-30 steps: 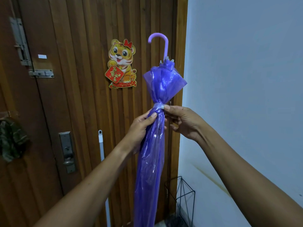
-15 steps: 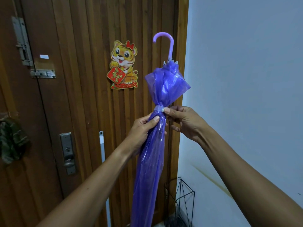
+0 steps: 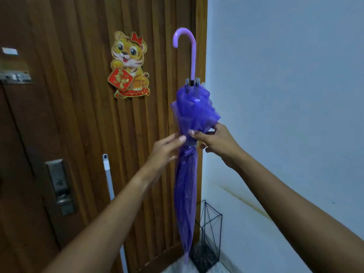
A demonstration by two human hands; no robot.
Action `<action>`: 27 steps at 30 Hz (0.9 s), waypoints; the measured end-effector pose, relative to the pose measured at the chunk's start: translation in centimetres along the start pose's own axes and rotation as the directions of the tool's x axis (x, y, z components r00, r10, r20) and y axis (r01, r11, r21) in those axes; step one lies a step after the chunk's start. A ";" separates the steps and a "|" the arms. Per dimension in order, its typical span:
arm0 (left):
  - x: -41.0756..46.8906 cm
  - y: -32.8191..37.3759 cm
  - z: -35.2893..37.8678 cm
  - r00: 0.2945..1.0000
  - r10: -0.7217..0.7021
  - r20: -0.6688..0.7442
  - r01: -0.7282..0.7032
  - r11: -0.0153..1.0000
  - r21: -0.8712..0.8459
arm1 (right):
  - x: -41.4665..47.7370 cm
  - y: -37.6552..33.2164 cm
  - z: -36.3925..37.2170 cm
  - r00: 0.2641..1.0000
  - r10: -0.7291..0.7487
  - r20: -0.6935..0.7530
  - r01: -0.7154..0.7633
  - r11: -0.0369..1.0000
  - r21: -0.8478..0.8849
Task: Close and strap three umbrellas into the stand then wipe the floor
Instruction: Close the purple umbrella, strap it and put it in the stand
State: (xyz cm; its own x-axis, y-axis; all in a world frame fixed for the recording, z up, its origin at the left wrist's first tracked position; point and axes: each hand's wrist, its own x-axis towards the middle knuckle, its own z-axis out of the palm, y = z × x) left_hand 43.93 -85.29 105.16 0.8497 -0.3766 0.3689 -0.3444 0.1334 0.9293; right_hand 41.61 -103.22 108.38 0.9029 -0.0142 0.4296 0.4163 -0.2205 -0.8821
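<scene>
Purple umbrella (image 3: 186, 194) is closed and upright, hook handle (image 3: 192, 56) up, in front of the door (image 3: 78, 125) edge, next to the wall (image 3: 285, 75). A pale strap (image 3: 192, 144) goes round its neck; fabric flares above it and hangs slim below. Tip is down low, just left of the black wire stand (image 3: 212, 229), not in it. Can't tell if the tip touches the floor (image 3: 232, 267).

Left hand (image 3: 167, 149): thumb + forefinger tips pinch the umbrella's left edge at strap level, other fingers loosely curled under; a bit blurred. Right hand (image 3: 218, 142): thumb tip on the fabric just above the strap, forefinger stretched to the underside of the flare, umbrella neck held btwn them. Its lower fingers are curled, off the fabric.

Vs 0.5 s ago:
- Left hand was wrapped round the umbrella below the strap. Now only fingertips are on it, palm drawn back left.
- Right forefinger lay beside the strap, now reaches up to the flare.
- More handle stem shows above the fabric.
- View has swung right + a little down. The whole umbrella fits in shot now, tip incl., and the bolt (image 3: 14, 76) sits at the left edge.

Also: tiger sticker (image 3: 129, 64) on the door, lock plate (image 3: 60, 186) lower left, white pole (image 3: 109, 180) against the door, left of the umbrella.
</scene>
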 end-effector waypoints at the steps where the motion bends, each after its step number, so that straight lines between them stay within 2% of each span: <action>1: 0.4 -0.2 -0.2 1.000 0.001 -0.023 -0.001 1.000 0.000 | -0.1 0.7 -0.2 1.000 0.014 0.020 -0.013 0.999 -0.037; 4: 1.9 -0.9 -0.4 0.999 0.017 -0.028 -0.017 1.000 0.017 | 0.4 3.2 -0.8 0.998 0.031 0.046 -0.024 0.991 -0.135; 7: 4.4 -2.6 0.1 0.999 0.009 -0.038 -0.007 0.999 0.054 | 2.2 6.3 -1.7 0.999 0.042 0.002 -0.041 0.991 -0.124; 14: 15.7 -12.1 2.5 0.992 -0.085 -0.095 0.098 0.987 0.131 | 10.6 18.0 -5.3 0.990 0.090 -0.107 -0.106 0.983 -0.153; 17: 21.5 -18.0 3.4 0.987 -0.135 -0.082 0.147 0.977 0.153 | 14.9 25.1 -7.6 0.984 0.144 -0.103 -0.157 0.979 -0.132; 21: 29.8 -28.6 4.2 0.960 -0.259 -0.107 0.273 0.951 0.145 | 20.8 36.1 -10.5 0.960 0.278 -0.005 -0.278 0.958 -0.076; 23: 33.0 -34.5 4.2 0.933 -0.344 -0.108 0.356 0.925 0.131 | 23.1 41.8 -11.0 0.928 0.371 0.038 -0.370 0.928 -0.044; 27: 37.3 -48.0 3.2 0.836 -0.535 -0.123 0.549 0.822 0.154 | 26.2 54.2 -10.8 0.853 0.520 0.035 -0.521 0.853 0.022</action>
State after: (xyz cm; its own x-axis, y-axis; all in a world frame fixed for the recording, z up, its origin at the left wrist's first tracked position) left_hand 90.88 -108.72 74.22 0.9436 -0.2735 -0.1867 0.1218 -0.2378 0.9636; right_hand 86.65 -126.03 73.89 0.9908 -0.0925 -0.0990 -0.1128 -0.1590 -0.9808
